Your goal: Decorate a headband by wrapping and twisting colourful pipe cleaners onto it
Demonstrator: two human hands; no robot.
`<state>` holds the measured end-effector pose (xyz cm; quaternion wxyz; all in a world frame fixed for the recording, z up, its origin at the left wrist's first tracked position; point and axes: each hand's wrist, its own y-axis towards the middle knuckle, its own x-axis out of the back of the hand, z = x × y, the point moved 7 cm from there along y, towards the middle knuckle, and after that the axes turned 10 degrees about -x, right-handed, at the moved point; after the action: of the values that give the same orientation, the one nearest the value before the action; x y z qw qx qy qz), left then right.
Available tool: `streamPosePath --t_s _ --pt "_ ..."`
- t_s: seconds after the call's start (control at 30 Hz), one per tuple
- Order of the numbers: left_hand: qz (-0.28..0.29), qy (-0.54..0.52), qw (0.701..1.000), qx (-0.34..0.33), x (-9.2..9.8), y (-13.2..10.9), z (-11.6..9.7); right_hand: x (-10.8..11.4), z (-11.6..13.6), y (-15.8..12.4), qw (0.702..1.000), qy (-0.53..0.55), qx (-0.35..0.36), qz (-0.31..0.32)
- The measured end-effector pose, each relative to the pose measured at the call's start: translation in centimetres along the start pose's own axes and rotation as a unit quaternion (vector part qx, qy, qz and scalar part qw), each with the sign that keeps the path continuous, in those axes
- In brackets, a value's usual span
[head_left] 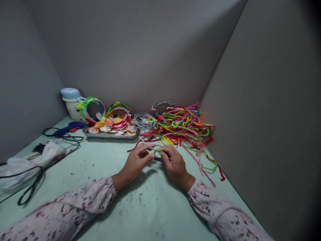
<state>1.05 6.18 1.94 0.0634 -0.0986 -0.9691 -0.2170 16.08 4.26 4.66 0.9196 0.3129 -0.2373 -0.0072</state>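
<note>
Left hand: narrow; hold unclear;
Right hand: I'm pinching green strip;
Wire: likely light, springy; pinch beside strip

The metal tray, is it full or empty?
Well filled, it seems: seashells crowd the visible inside of the metal tray, many overlapping.

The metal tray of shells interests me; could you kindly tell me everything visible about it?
The shallow, silvery tray looks metal, roughly rectangular with rounded corners and a low rim. It lies flat on the pale green table, left of centre, apart from the left hand. Seashells in orange, white and pinkish tones fill it, with fuzzy-looking coloured hoops above them. Whether the grey wire coil touches its right end is unclear.
</note>
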Motion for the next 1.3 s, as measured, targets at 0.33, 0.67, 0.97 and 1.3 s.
streamPosePath --t_s 0.33,0.67,0.97,1.3 --pt "-0.018 -0.021 0.999 -0.031 0.9 0.9 -1.9 -0.6 0.3 0.2 0.999 0.045 -0.002 0.021" --pt "0.008 -0.076 0.995 0.057 0.2 0.7 -0.3 -1.2 -0.3 -0.2 0.999 0.014 -0.009 0.03" --pt "0.059 -0.126 0.986 0.097 0.4 0.9 2.0 -1.6 -0.6 0.1 0.998 0.02 -0.035 0.057" --pt "0.068 -0.145 0.98 0.116 0.0 1.3 2.8 -1.9 -1.5 0.0 0.994 0.021 -0.077 0.079"
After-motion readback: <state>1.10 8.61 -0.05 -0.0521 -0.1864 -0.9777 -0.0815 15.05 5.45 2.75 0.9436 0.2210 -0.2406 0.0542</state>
